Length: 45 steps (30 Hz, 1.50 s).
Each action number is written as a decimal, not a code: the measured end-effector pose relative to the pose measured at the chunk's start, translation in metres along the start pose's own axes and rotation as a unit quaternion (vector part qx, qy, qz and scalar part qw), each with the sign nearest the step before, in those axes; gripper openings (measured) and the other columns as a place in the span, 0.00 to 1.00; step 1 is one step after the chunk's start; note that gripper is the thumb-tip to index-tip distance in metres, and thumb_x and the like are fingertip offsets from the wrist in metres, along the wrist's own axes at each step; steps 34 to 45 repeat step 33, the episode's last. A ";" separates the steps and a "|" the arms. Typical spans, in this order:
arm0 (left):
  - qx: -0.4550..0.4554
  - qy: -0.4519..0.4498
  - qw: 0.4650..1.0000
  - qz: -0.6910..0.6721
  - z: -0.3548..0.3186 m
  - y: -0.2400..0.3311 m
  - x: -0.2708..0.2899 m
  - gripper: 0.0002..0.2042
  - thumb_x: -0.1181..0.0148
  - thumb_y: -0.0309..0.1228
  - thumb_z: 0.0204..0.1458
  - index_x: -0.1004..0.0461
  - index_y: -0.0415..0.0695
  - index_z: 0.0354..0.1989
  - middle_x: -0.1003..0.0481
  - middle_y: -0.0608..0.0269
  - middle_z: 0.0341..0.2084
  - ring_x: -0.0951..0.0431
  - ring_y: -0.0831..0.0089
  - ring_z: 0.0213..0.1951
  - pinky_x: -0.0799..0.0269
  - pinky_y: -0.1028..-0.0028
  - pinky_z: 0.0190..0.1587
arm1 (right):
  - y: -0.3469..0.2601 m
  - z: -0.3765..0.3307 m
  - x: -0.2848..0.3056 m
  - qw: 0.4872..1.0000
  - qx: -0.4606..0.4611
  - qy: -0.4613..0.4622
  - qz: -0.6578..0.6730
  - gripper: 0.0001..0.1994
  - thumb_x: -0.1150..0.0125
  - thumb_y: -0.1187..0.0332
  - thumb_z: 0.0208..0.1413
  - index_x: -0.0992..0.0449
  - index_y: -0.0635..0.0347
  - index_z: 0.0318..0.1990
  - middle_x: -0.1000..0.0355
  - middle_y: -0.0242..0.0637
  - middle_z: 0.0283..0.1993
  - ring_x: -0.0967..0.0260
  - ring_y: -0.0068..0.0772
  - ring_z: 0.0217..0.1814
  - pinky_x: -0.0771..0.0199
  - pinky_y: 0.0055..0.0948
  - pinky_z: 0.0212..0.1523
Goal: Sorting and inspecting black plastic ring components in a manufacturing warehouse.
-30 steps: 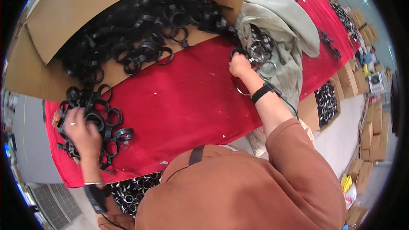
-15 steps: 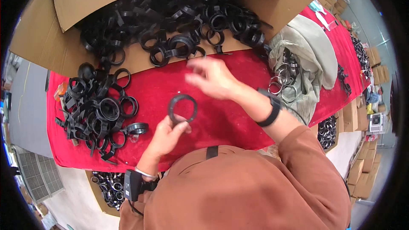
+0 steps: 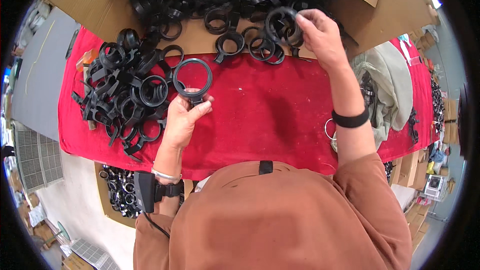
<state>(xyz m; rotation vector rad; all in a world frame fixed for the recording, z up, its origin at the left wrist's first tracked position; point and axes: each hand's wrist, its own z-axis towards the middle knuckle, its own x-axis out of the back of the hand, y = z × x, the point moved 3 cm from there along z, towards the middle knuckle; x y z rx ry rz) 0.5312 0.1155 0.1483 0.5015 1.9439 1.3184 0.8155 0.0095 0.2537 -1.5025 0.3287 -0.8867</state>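
My left hand [image 3: 185, 117] is closed around the tab of a black plastic ring [image 3: 209, 77], which stands upright above the red cloth [image 3: 250, 130]. Up at the box's front edge, my right hand [image 3: 322, 35] pinches a second black ring [image 3: 269, 29] between thumb and fingers; motion blurs that ring a little. Behind it lie more black rings [image 3: 230, 44] on the cardboard flap. A heap of black rings with tabs [image 3: 125, 95] sits on the cloth, left of my left hand.
A large cardboard box [image 3: 82, 7] full of black rings takes up the far side. To the right lie a pale cloth sack [image 3: 390, 90] and a silver ring [image 3: 327, 129]. Below the table's left edge stands a carton of metal rings [image 3: 117, 192].
My right hand has gone from above the cloth, where no object showed in it, to the box's front edge and now holds a ring. My left hand has shifted left, keeping its ring.
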 end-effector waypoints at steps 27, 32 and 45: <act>-0.138 0.139 0.909 0.368 0.004 0.128 0.078 0.17 0.44 0.14 0.39 0.34 0.39 0.40 0.26 0.60 0.34 0.26 0.75 0.36 0.29 0.76 0.40 | 0.073 -0.053 -0.080 0.983 0.042 -0.102 -0.150 0.13 0.45 0.68 0.52 0.28 0.65 0.43 0.27 0.43 0.37 0.28 0.40 0.39 0.29 0.34 0.41; -0.189 0.245 0.627 0.715 0.018 0.174 0.124 0.34 0.36 0.23 0.36 0.41 0.40 0.57 0.33 0.50 0.49 0.33 0.60 0.52 0.42 0.66 0.57 | 0.083 -0.027 -0.139 0.851 0.223 -0.207 -0.428 0.25 0.45 0.76 0.40 0.35 0.58 0.52 0.41 0.44 0.57 0.36 0.46 0.51 0.30 0.39 0.46; -0.193 0.276 0.535 0.775 0.022 0.172 0.124 0.38 0.34 0.25 0.37 0.44 0.43 0.61 0.36 0.49 0.55 0.39 0.58 0.59 0.49 0.64 0.61 | 0.089 -0.021 -0.145 0.819 0.217 -0.224 -0.482 0.25 0.45 0.75 0.41 0.35 0.58 0.52 0.39 0.44 0.56 0.36 0.47 0.51 0.31 0.37 0.49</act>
